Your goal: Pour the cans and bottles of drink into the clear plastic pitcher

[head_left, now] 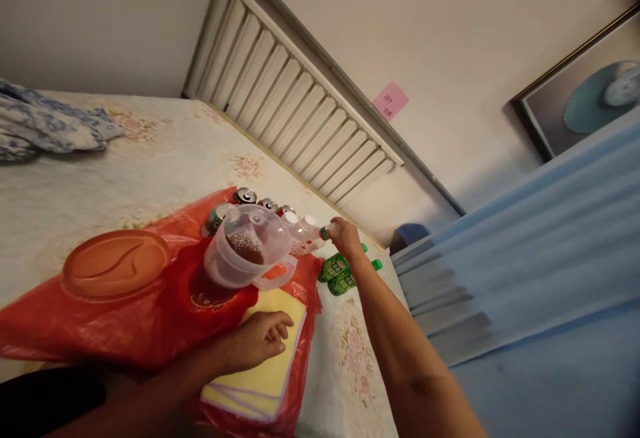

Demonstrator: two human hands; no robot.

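Observation:
My right hand (345, 238) reaches to the back of the group of drinks, its fingers closed round a small clear bottle (325, 232) with a green part showing; most of it is hidden. Nearer to me, my left hand (265, 338) hovers with loosely curled fingers and nothing in it, over a yellow sheet (260, 385) with a purple edge. Just beyond it stands a clear plastic pitcher (225, 261) holding a brown, foamy liquid, its handle towards the right. Clear bottles with white caps (309, 222) stand between the pitcher and my right hand.
Two green-labelled bottles (343, 283) are beside my right forearm. Several cans (245, 195) stand behind the pitcher. An orange lid (117, 263) lies on red plastic sheeting (40, 318). Crumpled patterned cloth (50, 125) is far left; a radiator (295, 98) borders the flowered tablecloth (195, 145).

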